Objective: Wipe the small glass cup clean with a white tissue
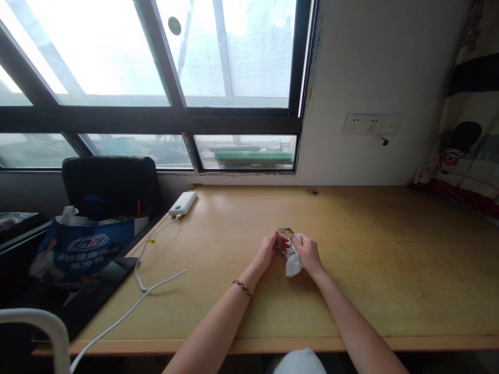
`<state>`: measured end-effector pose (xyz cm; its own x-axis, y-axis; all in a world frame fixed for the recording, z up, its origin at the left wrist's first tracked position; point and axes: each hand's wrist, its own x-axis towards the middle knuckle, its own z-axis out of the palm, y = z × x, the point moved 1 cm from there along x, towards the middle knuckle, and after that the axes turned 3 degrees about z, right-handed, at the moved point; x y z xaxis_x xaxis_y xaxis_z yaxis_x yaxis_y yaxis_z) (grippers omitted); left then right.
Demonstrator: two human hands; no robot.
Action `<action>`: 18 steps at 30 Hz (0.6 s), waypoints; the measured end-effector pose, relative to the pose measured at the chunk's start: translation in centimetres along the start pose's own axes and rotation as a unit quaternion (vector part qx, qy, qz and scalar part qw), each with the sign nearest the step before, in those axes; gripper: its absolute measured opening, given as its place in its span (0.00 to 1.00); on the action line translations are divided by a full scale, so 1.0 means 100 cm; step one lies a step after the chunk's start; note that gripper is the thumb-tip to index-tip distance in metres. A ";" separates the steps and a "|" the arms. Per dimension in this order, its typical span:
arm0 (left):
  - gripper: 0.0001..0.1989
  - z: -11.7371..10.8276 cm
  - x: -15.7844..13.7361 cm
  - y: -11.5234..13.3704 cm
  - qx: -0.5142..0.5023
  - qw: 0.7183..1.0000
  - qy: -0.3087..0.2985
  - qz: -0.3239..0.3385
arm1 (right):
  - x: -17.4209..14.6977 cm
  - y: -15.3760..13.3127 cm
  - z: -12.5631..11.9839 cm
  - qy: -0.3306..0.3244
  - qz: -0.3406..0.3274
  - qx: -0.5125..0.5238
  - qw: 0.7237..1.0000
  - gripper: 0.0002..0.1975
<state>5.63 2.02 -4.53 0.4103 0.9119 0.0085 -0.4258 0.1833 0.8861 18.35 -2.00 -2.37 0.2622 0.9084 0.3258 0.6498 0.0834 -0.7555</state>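
Note:
My left hand (268,248) grips the left side of a small, round, clear glass vessel (286,231), seen at an angle so its exact kind is unclear. Fingers show through the glass. On the other side, my right hand (309,251) pinches a crumpled white tissue (293,266) against the rim and wall of the vessel. One end of the tissue hangs down below the fingers. Both hands are close together above the middle of the wooden desk (374,270).
A white power bank (183,203) lies at the desk's left edge, with a white cable (156,285) trailing from it. Left of the desk are a black chair (111,174) and a blue bag (86,249). Wall sockets (364,124) and a patterned curtain (468,135) are at the right.

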 end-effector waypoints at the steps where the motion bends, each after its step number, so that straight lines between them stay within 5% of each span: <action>1: 0.28 -0.001 0.001 -0.001 0.004 1.000 0.004 -0.002 | 0.000 0.000 0.000 -0.007 -0.007 -0.008 1.000 0.21; 9: 0.25 0.011 -0.005 0.003 0.093 0.994 -0.064 0.006 | 0.006 0.017 0.004 0.011 0.096 -0.016 0.995 0.22; 18: 0.19 0.010 -0.005 0.005 -0.034 0.999 0.010 0.029 | 0.006 0.007 0.004 -0.030 0.114 0.161 0.980 0.22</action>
<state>6.01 1.27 -3.58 0.3668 0.9290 0.0495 -0.5033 0.1534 0.8504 18.70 -1.24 -2.93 0.3263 0.9399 0.1010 0.3176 -0.0083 -0.9482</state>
